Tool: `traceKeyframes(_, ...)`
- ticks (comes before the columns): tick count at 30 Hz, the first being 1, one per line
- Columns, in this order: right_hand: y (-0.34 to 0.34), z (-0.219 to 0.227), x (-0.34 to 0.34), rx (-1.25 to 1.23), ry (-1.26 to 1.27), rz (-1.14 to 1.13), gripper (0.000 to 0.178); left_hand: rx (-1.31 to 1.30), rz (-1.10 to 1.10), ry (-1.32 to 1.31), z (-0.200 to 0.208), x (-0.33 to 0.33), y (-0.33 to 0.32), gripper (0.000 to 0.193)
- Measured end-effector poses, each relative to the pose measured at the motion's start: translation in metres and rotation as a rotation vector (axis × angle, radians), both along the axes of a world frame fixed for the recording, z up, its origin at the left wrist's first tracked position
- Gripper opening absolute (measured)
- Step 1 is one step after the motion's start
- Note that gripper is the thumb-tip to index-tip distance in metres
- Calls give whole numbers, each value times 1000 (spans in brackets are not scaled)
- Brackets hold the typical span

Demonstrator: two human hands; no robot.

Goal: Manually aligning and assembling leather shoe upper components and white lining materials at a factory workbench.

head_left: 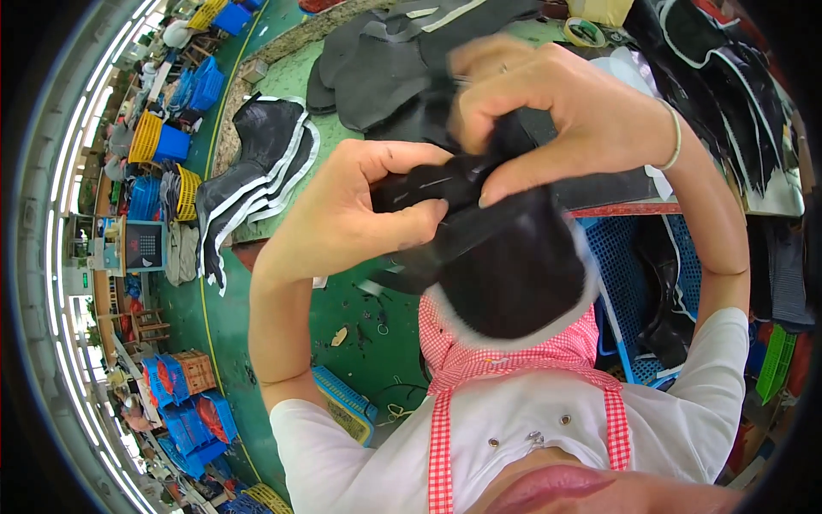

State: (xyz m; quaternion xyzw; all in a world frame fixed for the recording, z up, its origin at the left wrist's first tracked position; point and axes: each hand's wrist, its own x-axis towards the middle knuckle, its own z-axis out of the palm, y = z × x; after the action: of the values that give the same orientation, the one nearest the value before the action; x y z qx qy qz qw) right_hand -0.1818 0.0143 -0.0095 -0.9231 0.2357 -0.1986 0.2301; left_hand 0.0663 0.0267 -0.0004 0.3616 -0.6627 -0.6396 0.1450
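Both my hands hold a black leather shoe-upper piece [514, 274] with a pale edge, up in front of my apron. My left hand [360, 201] pinches its folded top between thumb and fingers. Close beside it, my right hand [539, 111] is closed on the same folded part, thumb pressed on the leather. The right fingers are smeared by motion, and its fingertips are partly hidden behind the leather. The wide lower part hangs down below my hands, somewhat blurred.
Dark cut leather pieces [377, 77] lie on the green worktable [287, 77]. White-edged black pieces [265, 163] overhang its left edge; more [719, 77] lie at the right. A tape roll [584, 32] sits at the back. Blue crates [612, 257] and a basket [347, 403] stand below.
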Motion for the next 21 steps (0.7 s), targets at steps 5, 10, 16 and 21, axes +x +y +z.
traceKeyframes(5,16,-31,9,252,-381,-136,21,-198,61,-12,-9,-1,-2,19)
traceKeyframes(10,23,-36,10,157,-446,-262,19,-319,43,-40,-22,-7,-7,25)
traceKeyframes(16,30,-42,16,-7,-501,-267,16,-334,53,-50,-22,-14,-3,19)
traceKeyframes(21,34,-53,15,-560,-479,-280,17,-346,82,-14,-27,-17,-2,19)
